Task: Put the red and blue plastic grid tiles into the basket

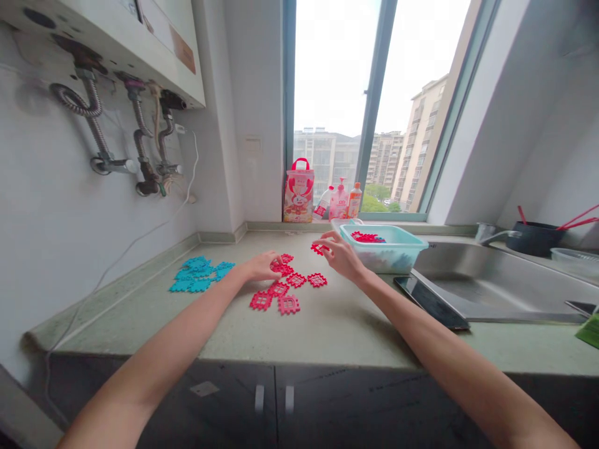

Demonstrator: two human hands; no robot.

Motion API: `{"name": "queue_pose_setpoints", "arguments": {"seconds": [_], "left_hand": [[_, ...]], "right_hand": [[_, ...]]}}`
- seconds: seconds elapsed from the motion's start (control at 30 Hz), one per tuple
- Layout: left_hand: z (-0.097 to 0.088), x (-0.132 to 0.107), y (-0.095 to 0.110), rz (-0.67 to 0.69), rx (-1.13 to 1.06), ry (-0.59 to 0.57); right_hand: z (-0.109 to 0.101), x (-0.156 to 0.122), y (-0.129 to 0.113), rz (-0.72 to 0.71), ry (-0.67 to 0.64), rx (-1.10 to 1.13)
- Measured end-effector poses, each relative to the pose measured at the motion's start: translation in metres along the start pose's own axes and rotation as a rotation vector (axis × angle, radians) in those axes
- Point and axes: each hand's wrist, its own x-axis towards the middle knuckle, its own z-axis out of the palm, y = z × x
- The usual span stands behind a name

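Tiles (pixel 296 280) in red lie spread on the counter (pixel 346 330). At their ten o'clock, the left hand (pixel 261 267) curls over some; whether it grips one, I cannot tell. At two o'clock, the right hand (pixel 345 256) pinches a red tile (pixel 319 249) beside the tub (pixel 386 259). Blue tiles (pixel 194 272) lie at nine.
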Motion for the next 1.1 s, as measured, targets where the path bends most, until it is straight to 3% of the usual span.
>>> {"name": "queue_pose_setpoints", "arguments": {"seconds": [0.1,0.2,0.27,0.4,0.57,0.77,0.93,1.1], "left_hand": [[-0.001,-0.001,0.001,0.004,0.022,-0.019],[-0.002,-0.001,0.002,0.011,0.032,-0.03],[-0.002,0.0,0.003,0.01,0.025,-0.03],[-0.001,0.0,0.004,-0.017,0.012,-0.026],[0.0,0.002,0.001,0.005,0.011,-0.031],[0.001,0.005,0.0,0.02,0.03,-0.044],[0.002,0.006,-0.001,0.017,0.067,-0.043],[0.002,0.006,0.001,-0.005,0.051,-0.046]], "right_hand": [[-0.048,0.01,0.012,-0.056,0.165,-0.218],[-0.086,0.008,0.039,0.102,0.351,-0.402],[-0.099,0.001,0.057,0.242,0.344,-0.482],[-0.101,-0.01,0.075,0.491,0.147,-0.561],[-0.107,-0.006,0.068,0.515,0.098,-0.646],[-0.103,0.004,0.05,0.461,-0.432,-0.469],[-0.088,0.005,0.046,0.529,-0.447,-0.516],[-0.088,0.003,0.041,0.522,-0.41,-0.513]]}}
